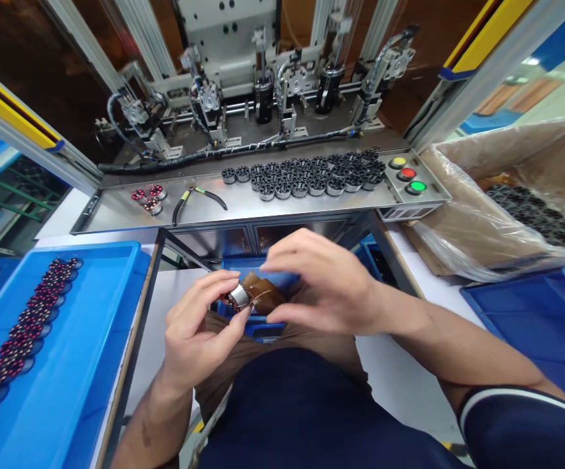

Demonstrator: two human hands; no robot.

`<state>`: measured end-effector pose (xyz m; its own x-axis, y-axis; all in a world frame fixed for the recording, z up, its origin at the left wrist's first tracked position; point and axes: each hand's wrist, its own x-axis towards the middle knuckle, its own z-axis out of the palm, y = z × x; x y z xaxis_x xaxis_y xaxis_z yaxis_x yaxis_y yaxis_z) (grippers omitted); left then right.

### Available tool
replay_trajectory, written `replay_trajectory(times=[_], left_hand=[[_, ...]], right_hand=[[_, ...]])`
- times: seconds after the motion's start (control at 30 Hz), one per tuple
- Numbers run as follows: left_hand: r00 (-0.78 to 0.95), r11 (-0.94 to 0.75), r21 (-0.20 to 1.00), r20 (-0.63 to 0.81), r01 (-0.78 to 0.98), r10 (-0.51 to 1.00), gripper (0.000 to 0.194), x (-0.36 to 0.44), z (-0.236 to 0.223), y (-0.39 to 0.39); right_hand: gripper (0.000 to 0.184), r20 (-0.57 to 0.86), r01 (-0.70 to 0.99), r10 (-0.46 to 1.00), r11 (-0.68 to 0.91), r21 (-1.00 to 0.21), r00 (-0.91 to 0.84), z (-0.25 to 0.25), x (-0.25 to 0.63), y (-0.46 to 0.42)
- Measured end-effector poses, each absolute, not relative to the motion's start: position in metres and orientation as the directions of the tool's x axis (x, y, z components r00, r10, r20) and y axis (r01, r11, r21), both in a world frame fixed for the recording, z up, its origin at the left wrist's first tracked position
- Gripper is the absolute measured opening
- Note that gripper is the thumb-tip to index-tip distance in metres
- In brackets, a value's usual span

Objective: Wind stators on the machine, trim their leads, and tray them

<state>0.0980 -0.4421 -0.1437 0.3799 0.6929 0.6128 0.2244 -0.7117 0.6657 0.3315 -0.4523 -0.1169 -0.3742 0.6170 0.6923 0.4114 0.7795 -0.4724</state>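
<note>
- Head view: the left hand (192, 335) is pinching a silver-sided round part (238, 297) between thumb and fingertips, holding it tilted above the person's lap.
- The right hand (326, 283) is hovering just beside, its thumb and fingers spread apart; whether it is touching the brown translucent sheet (265, 296) between the hands, one cannot tell.
- Ahead, a metal shelf (243, 210) is bearing black-and-silver rings (299, 176) in rows, pliers (180, 207) with parted handles, and a small cluster of wound parts (151, 205).
- Yellow, red and green buttons (407, 174) are sitting at the shelf's right end.
- At left, a blue tray (94, 332) is holding dark, red-flecked parts (23, 332) in a long slanting band.
</note>
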Motion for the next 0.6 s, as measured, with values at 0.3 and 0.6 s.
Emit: replay_trajectory(times=[0.3, 0.6], left_hand=[[0.394, -0.642, 0.757, 0.556, 0.124, 0.732, 0.052, 0.081, -0.150, -0.455], [-0.010, -0.250, 0.958, 0.251, -0.138, 0.968, 0.031, 0.057, -0.172, -0.456]], right_hand=[[0.023, 0.391, 0.196, 0.901, 0.425, -0.884, -0.191, -0.127, 0.302, -0.437], [0.029, 0.314, 0.824, 0.945, 0.250, -0.509, -0.093, -0.141, 0.235, -0.274]])
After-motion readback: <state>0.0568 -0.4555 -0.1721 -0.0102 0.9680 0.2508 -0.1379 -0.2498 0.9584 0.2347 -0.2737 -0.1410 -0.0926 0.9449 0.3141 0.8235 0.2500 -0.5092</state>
